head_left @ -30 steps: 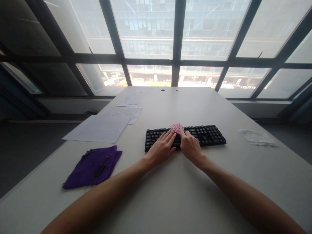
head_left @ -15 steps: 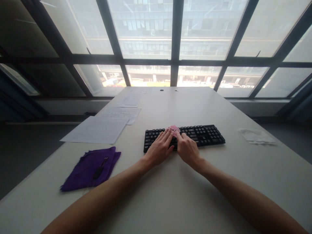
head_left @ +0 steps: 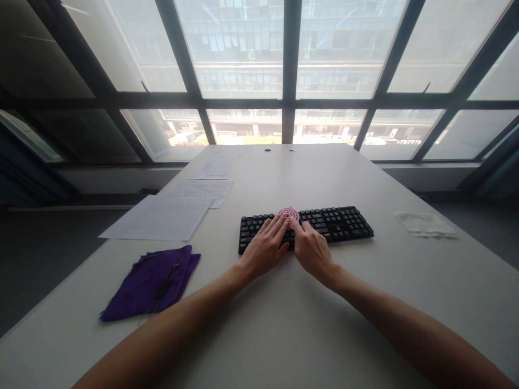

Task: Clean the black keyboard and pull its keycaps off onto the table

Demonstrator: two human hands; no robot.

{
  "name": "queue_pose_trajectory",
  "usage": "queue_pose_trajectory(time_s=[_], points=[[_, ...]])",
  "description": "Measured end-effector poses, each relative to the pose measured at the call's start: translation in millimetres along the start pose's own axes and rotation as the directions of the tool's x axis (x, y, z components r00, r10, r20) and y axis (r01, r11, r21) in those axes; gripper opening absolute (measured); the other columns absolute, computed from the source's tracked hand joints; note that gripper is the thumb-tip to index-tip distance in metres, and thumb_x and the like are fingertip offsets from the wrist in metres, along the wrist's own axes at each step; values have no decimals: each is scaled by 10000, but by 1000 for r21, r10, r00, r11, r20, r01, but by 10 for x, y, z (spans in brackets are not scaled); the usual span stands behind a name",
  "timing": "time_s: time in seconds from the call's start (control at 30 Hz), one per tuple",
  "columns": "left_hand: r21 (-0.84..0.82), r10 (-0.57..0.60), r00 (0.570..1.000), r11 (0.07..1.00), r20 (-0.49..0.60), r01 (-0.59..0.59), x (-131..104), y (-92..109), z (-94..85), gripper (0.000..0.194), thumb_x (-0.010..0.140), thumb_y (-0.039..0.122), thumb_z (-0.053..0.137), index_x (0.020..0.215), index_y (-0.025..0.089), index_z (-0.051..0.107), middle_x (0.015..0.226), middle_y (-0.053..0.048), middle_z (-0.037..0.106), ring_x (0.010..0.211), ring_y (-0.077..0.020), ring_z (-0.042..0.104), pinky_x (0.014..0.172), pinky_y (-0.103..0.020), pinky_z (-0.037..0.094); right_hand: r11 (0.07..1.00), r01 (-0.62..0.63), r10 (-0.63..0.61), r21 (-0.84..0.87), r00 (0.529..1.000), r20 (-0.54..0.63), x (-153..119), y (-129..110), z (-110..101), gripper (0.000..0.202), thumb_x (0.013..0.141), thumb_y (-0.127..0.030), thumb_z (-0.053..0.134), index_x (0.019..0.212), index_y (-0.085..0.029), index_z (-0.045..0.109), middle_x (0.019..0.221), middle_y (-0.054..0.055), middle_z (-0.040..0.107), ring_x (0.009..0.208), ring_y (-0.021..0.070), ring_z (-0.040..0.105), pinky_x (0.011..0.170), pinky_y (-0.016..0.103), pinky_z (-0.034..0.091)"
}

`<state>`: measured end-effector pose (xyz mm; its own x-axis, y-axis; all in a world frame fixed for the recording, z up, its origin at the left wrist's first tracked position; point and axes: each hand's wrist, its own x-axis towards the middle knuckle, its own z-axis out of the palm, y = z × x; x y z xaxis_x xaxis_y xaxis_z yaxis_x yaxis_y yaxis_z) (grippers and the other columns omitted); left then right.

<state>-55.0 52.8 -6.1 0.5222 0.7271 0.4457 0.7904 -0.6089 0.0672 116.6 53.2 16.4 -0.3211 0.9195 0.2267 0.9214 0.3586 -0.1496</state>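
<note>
A black keyboard (head_left: pixel 344 224) lies on the white table in front of me. On its left half rests a pink disc (head_left: pixel 292 212) with a pattern of rings, partly covered by my fingers. My left hand (head_left: pixel 265 243) lies flat over the keys, fingers stretched, their tips touching the disc's left side. From the right, my right hand (head_left: pixel 312 246) reaches in with its index finger extended onto the disc near its centre; its other fingers are curled, and I see nothing held in them. The thumb of the right hand is mostly hidden.
A folded purple cloth (head_left: pixel 138 283) with a small black-handled tool (head_left: pixel 164 287) on it lies near my left forearm. Several paper sheets (head_left: pixel 158 219) spread along the table's left side. A white cloth or tissue (head_left: pixel 425 224) sits at the right edge. Windows stand behind the table.
My right index fingertip has shifted a little left on the disc, toward its centre. My left hand stays in place, and the view has moved slightly.
</note>
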Motion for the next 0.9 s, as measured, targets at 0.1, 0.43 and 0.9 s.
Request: queue_pose_trajectory(time_s=[0.1,0.43,0.9], points=[[-2,17,1000,1000,20,-17,-2,-1,5,646,975,268,451,1567,142,225,1626,-138,231,1519,-249,175,1232,-481,224,999,-32,32,-30,999,24,-28,-27,-2,580,967,-115,347,1543,-170,302,1134,142,615,972,229,660,801,278,495],[-5,35,998,999,47,-35,11,-18,21,606,978,303,461,1540,142,302,1601,-134,305,1512,-242,207,1243,-476,189,996,-45,55,-80,991,121,-43,-70,3,610,957,-119,348,1560,-125,253,1079,167,664,888,247,708,750,300,509],[-88,49,999,995,23,-47,-26,-54,0,569,928,137,450,1492,190,400,1600,-93,325,1505,-241,234,1235,-487,240,998,-38,48,-55,977,205,-102,-58,-59,710,933,-81,318,1597,-119,70,1085,181,699,909,260,719,766,322,506]])
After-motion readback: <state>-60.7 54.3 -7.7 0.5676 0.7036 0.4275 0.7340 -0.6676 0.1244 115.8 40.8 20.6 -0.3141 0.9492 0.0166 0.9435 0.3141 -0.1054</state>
